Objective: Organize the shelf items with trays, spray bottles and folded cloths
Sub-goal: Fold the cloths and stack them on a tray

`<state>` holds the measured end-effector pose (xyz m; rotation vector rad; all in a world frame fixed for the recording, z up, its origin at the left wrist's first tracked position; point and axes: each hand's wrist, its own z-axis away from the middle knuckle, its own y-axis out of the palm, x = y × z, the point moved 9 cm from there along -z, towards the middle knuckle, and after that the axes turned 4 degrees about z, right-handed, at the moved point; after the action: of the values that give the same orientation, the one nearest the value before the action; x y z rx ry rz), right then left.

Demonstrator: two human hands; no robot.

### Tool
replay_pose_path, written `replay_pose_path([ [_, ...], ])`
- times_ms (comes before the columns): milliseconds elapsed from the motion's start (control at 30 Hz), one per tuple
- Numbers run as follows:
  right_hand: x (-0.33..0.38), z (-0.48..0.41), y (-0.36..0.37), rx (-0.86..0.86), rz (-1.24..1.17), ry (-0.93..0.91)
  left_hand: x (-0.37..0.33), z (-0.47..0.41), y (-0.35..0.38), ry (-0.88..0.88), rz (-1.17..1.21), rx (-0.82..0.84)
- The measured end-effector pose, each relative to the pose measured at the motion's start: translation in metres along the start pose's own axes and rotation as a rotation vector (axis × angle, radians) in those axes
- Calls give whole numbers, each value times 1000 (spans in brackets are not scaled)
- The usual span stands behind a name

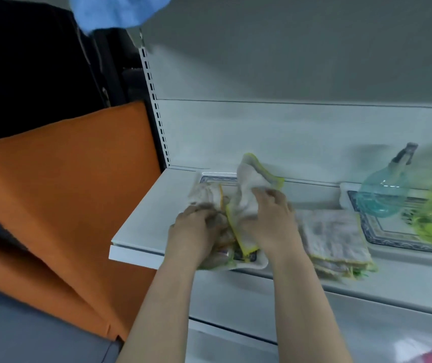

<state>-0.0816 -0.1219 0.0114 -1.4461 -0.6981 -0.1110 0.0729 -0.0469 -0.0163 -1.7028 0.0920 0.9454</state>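
Folded cloths (205,192) lie in a patterned tray (217,178) near the smooth white shelf's (152,213) left front corner. The left hand (196,229) curls over them; the right hand (269,218) grips a fluffy yellow-hemmed cloth (251,179). Another stack (332,237) lies just to the right.

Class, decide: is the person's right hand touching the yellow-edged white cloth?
Touching. The head view shows the right hand gripping the yellow-edged white cloth, fingers curled into its folds over the left tray.

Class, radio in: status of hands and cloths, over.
Left hand holds tray cloths. Right hand grips yellow-edged cloth above left tray. Folded stack beside, untouched. Nothing blocking.
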Motion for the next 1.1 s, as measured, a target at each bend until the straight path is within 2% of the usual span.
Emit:
replay_pose_path([
  [133,-9,-9,12,-7,21,169,5,-14,-8,39,33,44],
  [300,13,-3,-25,-421,-35,93,7,-20,-14,31,4,159],
  [400,35,16,-62,-638,-196,6,2,-18,-21,46,48,170],
  [467,45,29,-78,-621,-403,14,-8,-12,-32,137,220,108],
  [567,60,51,-87,-607,-669,24,-34,5,-60,385,574,49],
  [633,70,63,-91,-617,-782,33,-51,15,-82,555,625,-35],
  [700,74,67,-88,-599,-1062,42,-64,25,-105,696,654,-151],
  [767,80,67,-78,-523,-1429,28,-65,26,-120,676,754,-188],
  [800,86,67,-75,-482,-1563,7,-62,23,-125,610,825,-184],
  [867,99,67,-73,-420,-1686,-94,-51,15,-132,456,930,-167],
  [967,111,68,-68,-400,-1590,-183,-39,7,-136,297,1069,-100],
  [1100,122,69,-61,-432,-1132,-215,-33,0,-122,194,1148,80],
])
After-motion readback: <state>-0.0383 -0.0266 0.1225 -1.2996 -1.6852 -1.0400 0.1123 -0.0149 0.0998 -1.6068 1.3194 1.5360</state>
